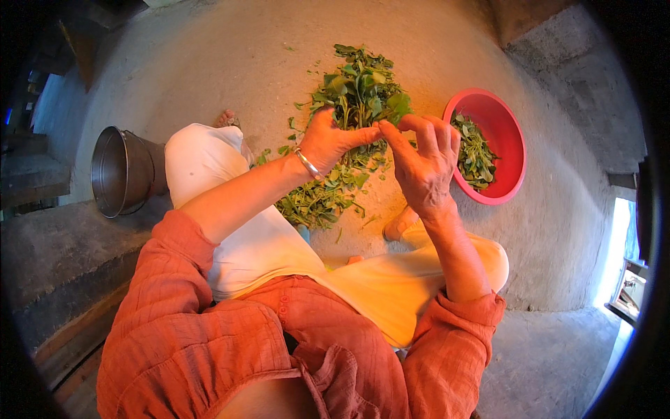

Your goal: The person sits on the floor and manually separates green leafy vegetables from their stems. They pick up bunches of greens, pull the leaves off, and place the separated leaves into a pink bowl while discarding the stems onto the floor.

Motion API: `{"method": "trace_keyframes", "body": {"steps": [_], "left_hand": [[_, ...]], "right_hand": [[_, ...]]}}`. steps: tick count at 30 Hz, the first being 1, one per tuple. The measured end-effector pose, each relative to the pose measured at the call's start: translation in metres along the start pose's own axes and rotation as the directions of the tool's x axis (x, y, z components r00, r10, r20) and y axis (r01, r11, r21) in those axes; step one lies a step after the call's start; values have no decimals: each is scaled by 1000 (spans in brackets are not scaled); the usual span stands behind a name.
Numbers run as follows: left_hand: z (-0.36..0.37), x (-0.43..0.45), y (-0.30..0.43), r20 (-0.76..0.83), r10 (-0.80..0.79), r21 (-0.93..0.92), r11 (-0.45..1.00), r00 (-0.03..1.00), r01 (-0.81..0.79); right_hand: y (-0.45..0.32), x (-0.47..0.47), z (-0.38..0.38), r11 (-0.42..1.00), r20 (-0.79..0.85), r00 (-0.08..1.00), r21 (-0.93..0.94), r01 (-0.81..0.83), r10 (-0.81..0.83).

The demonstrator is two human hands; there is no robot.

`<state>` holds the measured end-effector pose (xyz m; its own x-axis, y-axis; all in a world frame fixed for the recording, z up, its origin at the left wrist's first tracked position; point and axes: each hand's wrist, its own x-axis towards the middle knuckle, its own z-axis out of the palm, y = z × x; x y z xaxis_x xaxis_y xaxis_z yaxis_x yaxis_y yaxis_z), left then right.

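My left hand (pixel 330 139), with a metal bangle at the wrist, holds a bunch of leafy green stems (pixel 361 97) upright between thumb and fingers. The fingertips of my right hand (pixel 426 162) meet the tip of my left thumb beside the stems; whether they pinch anything is too small to tell. Behind and below the bunch, a heap of loose greens (pixel 324 196) lies on the floor between my legs and farther out. To the right of my right hand stands a red plastic basin (pixel 505 141) with picked greens (pixel 473 154) along its left side.
A metal bucket (pixel 125 173) with a wire handle lies tipped on its side by my left knee. My feet are on the rough floor (pixel 235 68) at both sides of the greens. A ledge (pixel 68 256) runs along the left, and walls rise at the right.
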<state>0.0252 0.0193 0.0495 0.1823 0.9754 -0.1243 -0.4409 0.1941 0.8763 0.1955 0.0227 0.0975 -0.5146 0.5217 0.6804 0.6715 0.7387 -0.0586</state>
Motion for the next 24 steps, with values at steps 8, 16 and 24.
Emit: {"method": "trace_keyframes", "body": {"steps": [8,16,24], "left_hand": [[0,2,11,-18,-25,19,999,1000,25],[-1,1,22,46,-122,-76,989,992,125],[-13,6,22,215,-282,150,956,935,253]], "right_hand": [[7,-5,0,820,142,898,367,-439,417],[16,-11,-3,-467,773,335,605,-644,539],[27,-12,-9,-645,809,354,588,-488,469]]}}
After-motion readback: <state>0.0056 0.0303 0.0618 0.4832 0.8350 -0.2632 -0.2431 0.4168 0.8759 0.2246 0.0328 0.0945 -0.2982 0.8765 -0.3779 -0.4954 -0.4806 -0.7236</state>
